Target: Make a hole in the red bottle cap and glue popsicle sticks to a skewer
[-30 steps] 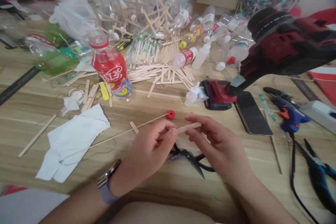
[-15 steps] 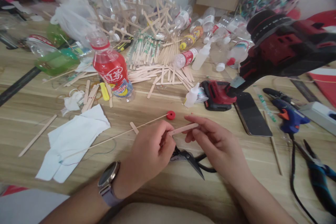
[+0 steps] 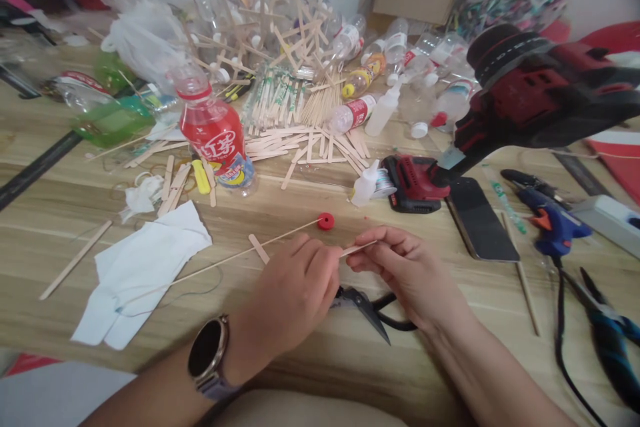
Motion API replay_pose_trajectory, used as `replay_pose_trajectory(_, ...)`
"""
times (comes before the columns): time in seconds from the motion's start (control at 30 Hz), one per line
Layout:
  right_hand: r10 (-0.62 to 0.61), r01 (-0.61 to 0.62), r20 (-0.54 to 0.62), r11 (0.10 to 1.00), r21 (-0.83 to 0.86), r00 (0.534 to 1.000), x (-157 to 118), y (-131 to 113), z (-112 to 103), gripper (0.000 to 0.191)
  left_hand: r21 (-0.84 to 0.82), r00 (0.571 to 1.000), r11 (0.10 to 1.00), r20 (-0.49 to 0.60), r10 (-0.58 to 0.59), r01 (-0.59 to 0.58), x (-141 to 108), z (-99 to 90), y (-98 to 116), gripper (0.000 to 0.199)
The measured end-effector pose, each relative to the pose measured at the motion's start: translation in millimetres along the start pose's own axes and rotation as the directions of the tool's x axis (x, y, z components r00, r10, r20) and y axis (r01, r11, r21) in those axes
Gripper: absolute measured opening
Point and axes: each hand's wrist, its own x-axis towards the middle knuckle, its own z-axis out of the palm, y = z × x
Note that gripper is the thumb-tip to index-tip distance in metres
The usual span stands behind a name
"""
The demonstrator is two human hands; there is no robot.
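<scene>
Between my two hands is a short flat wooden craft stick, seen nearly edge-on. My left hand is closed around its left end, which the fingers hide. The thumb and fingers of my right hand pinch its other end. Black-handled scissors lie on the table just below, partly covered by both hands. Beyond my left hand, a thin stick reaches to a red bottle cap. Another craft stick lies under that thin stick, partly hidden.
A red-labelled bottle stands left of centre, with white paper before it. A cordless drill, a phone, a glue gun and pliers occupy the right. Loose craft sticks and plastic bottles crowd the back.
My right fingers have closed in on the craft stick's right end. The stick has turned edge-on, and my left hand has rolled over it, hiding more of it.
</scene>
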Motion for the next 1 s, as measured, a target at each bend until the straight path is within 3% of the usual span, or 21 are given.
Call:
replay_pose_trajectory(0.13, 0.066, -0.066, -0.006, 0.998, 0.023, 0.998, 2, 0, -1, 0.021, 0.163, 0.993, 0.981, 0.082, 0.088, -0.101, -2, -0.2, 3, 0.017)
replay_pose_trajectory(0.3, 0.015, -0.016, -0.012, 0.998, -0.055, 1.0, 3, 4, -3, 0.02, 0.146, 0.976, 0.981, 0.192, 0.099, -0.128, -6, -2.8, 2, 0.021)
replay_pose_trajectory(0.47, -0.134, 0.135, 0.024, 0.958, -0.254, 0.991, 0, 2, -1, 0.028, 0.105, 0.973, 0.994, 0.231, 0.005, -0.03, -6, -3.6, -4, 0.021)
replay_pose_trajectory(0.53, -0.142, 0.15, 0.049, 0.952, -0.266, 0.989, 0, 1, -1, 0.031, 0.076, 0.973, 0.997, 0.23, -0.008, -0.01, -5, -4.9, -9, 0.023)
replay_pose_trajectory(0.63, -0.141, 0.153, 0.068, 0.962, -0.226, 0.988, 4, 1, -6, 0.031, -0.093, 0.985, 0.995, 0.171, -0.015, 0.032, -1, -10.9, -21, 0.021)
replay_pose_trajectory(0.67, -0.143, 0.153, 0.063, 0.967, -0.202, 0.988, 5, 1, -8, 0.031, -0.169, 0.988, 0.982, 0.147, -0.054, 0.079, 1, -13.2, -27, 0.024)
replay_pose_trajectory(0.73, -0.15, 0.154, 0.037, 0.979, -0.131, 0.988, 9, 0, -13, 0.029, -0.225, 0.958, 0.931, 0.054, -0.282, 0.287, 4, -16.0, -40, 0.031)
replay_pose_trajectory(0.8, -0.148, 0.148, 0.013, 0.988, -0.047, 0.989, 12, -1, -17, 0.027, -0.084, 0.924, 0.92, 0.048, -0.379, 0.382, 6, -14.0, -51, 0.03)
replay_pose_trajectory(0.9, -0.098, 0.096, 0.022, 0.994, 0.052, 0.995, 14, -2, -18, 0.025, 0.176, 0.922, 0.954, 0.265, -0.283, 0.242, 7, -2.6, -57, 0.018)
replay_pose_trajectory(1.0, -0.031, 0.026, 0.036, 0.994, 0.108, 0.999, 14, -3, -17, 0.023, 0.292, 0.901, 0.939, 0.334, -0.277, 0.181, 5, 8.2, -55, 0.017)
